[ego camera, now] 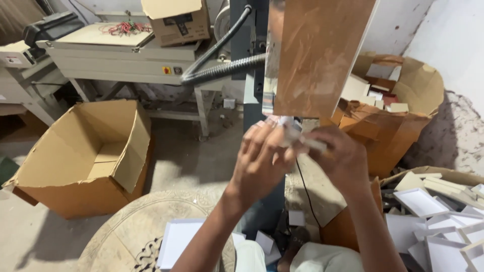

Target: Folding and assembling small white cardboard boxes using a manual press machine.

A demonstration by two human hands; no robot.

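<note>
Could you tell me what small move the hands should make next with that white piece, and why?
Probably steady the white piece. The left hand and right hand pinch it together just below the brown board, but it looks blurred, so its seating cannot be judged.

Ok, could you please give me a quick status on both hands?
Left hand and right hand together, pinching a small white piece. Brown board just above. Nothing blocking.

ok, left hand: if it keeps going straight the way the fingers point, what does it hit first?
The left hand points up and right, fingers on a small white piece. Just past that, the first thing in line looks like the lower edge of the brown board, though depth is unclear.
</note>
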